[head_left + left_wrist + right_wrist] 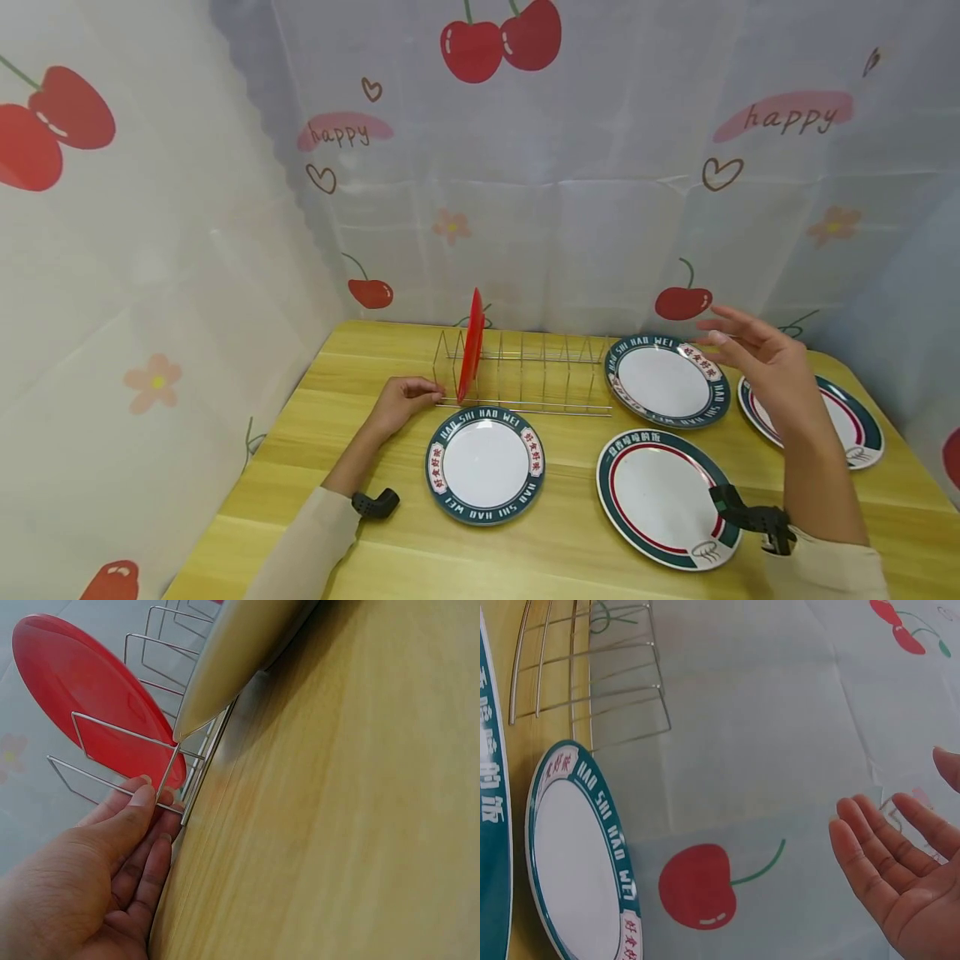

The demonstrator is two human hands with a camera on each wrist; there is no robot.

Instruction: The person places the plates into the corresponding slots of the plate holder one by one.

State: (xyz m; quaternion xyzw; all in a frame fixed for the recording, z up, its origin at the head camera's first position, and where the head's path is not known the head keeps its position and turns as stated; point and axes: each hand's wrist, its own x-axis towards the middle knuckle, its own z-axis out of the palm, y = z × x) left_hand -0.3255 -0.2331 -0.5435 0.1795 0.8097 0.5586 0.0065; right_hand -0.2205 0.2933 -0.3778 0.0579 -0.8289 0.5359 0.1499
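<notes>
My left hand (402, 407) pinches the left front end of a wire plate rack (532, 412), thumb and fingertips on its wire in the left wrist view. A red plate (471, 350) stands upright in the rack near that end. My right hand (783, 379) is raised at the right with its fingers apart, holding nothing. Nearest to it lies a white plate with a lettered dark-green rim (663, 382), just right of the rack. A matching plate (486, 462) lies flat in front of the rack.
Two white plates with green rims and red rings are on the right: one at the front (663, 500), the other at the far right (843, 417), partly behind my right arm. A cherry-printed cloth (570, 225) hangs behind the wooden table (540, 550).
</notes>
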